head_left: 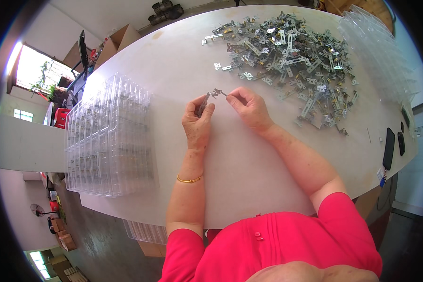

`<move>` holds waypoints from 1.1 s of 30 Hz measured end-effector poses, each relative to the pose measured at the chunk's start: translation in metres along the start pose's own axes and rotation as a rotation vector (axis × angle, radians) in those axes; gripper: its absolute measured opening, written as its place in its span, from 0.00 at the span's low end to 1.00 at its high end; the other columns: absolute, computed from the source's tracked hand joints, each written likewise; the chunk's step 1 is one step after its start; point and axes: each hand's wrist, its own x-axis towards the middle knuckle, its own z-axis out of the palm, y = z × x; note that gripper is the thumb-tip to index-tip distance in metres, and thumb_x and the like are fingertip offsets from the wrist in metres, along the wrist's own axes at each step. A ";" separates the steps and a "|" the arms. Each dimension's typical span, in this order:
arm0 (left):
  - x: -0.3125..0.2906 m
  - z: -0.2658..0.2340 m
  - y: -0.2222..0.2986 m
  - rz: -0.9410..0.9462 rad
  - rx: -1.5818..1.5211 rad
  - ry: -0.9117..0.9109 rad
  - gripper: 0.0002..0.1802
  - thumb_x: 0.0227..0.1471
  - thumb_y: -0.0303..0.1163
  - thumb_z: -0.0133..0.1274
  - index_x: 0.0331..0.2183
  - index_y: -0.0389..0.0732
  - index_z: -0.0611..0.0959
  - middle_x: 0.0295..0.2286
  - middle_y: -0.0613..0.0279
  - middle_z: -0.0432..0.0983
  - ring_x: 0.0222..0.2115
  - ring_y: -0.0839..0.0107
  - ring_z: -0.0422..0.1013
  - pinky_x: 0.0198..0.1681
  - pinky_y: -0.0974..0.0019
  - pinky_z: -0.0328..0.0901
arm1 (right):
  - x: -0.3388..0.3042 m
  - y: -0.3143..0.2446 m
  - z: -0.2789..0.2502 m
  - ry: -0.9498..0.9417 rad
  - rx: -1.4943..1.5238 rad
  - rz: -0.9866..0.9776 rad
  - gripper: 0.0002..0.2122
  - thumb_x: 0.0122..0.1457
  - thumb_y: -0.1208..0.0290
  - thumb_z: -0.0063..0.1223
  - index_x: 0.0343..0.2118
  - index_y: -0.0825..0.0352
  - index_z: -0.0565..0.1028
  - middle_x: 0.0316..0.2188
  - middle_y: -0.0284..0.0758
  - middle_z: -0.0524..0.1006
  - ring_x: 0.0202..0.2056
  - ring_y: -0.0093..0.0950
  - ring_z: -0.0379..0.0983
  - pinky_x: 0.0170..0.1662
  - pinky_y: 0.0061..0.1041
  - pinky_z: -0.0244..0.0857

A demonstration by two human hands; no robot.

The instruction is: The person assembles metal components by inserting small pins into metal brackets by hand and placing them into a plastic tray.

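Observation:
My left hand [197,121] is closed round a small metal bracket part [203,104] that stands up between thumb and fingers. My right hand [250,108] pinches the thin stem of a small metal fitting [216,93], whose shaped end reaches over to the top of the bracket in my left hand. Whether the two pieces touch or are joined, I cannot tell. Beyond my right hand spreads a big heap of loose metal brackets [286,61], silvery with some brass-coloured bits.
Stacked clear plastic trays [108,141] holding metal parts stand at the left of the white table [174,61]. More clear trays [376,56] lean at the far right. A black phone [388,148] and a small black object [401,143] lie near the right edge.

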 end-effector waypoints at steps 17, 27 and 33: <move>-0.004 0.005 0.001 0.193 0.240 -0.064 0.15 0.50 0.17 0.60 0.42 0.38 0.83 0.35 0.72 0.69 0.30 0.83 0.65 0.37 0.76 0.65 | 0.006 -0.004 -0.010 -0.140 0.357 0.164 0.10 0.63 0.71 0.57 0.43 0.71 0.74 0.27 0.31 0.76 0.24 0.18 0.72 0.25 0.20 0.72; -0.005 0.004 0.005 0.205 0.281 -0.067 0.16 0.47 0.18 0.60 0.41 0.41 0.84 0.35 0.70 0.69 0.29 0.81 0.64 0.34 0.74 0.63 | 0.012 -0.005 -0.021 -0.326 0.426 0.245 0.11 0.67 0.72 0.46 0.46 0.72 0.75 0.33 0.31 0.75 0.33 0.20 0.73 0.41 0.23 0.73; -0.005 0.003 0.005 0.253 0.316 -0.108 0.16 0.47 0.18 0.60 0.40 0.41 0.84 0.34 0.69 0.71 0.28 0.80 0.65 0.33 0.73 0.63 | 0.018 0.000 -0.027 -0.368 0.641 0.354 0.10 0.66 0.71 0.48 0.43 0.71 0.76 0.34 0.32 0.76 0.38 0.23 0.74 0.49 0.27 0.70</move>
